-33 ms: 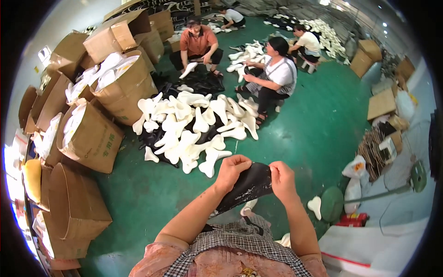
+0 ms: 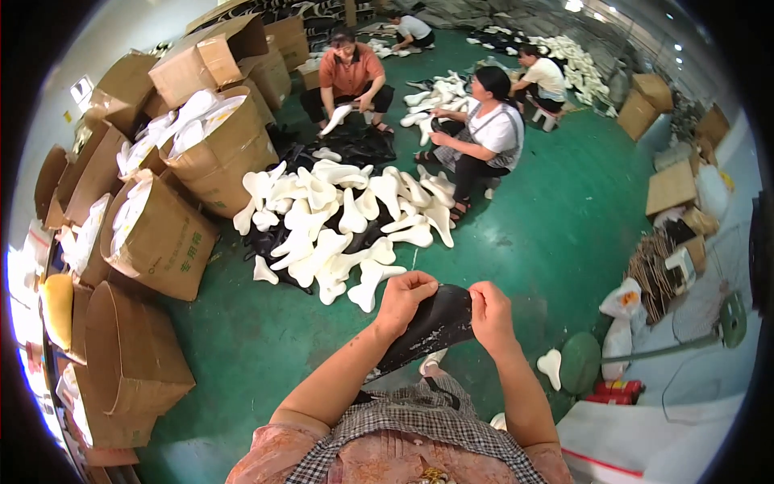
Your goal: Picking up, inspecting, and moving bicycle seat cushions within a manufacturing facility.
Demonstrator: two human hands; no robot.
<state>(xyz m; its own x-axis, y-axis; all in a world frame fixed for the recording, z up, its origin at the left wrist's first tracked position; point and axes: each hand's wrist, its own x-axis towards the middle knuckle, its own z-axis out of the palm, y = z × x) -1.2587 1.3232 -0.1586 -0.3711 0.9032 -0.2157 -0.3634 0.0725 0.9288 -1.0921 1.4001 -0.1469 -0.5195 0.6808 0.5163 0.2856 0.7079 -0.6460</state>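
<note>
Presently, a black sheet (image 2: 431, 327) hangs taut in the air in front of the person's checked apron (image 2: 411, 419), its surface marked with whitish smears. The left hand (image 2: 405, 305) has thumb and fingers pinched together on its upper left corner; the right hand (image 2: 492, 313) pinches the upper right corner in the same way, fingers curled. The sheet spans the gap between the hands and slopes down toward the left forearm (image 2: 330, 375).

Beyond the hands, a heap of white saddle-shaped pieces (image 2: 330, 218) lies on the green floor (image 2: 516, 242), with black material (image 2: 266, 246) showing beneath and between them. A single white piece (image 2: 550, 367) (separate from the heap) lies just beside a green round base (image 2: 580, 363) at the right.

Behind the heap, a co-worker in an orange top (image 2: 351, 68) squats with a white piece in hand; to that one's right sits a co-worker in a white top (image 2: 496, 125). Cardboard cartons (image 2: 165, 242), several filled with white items, line the left side.
</note>
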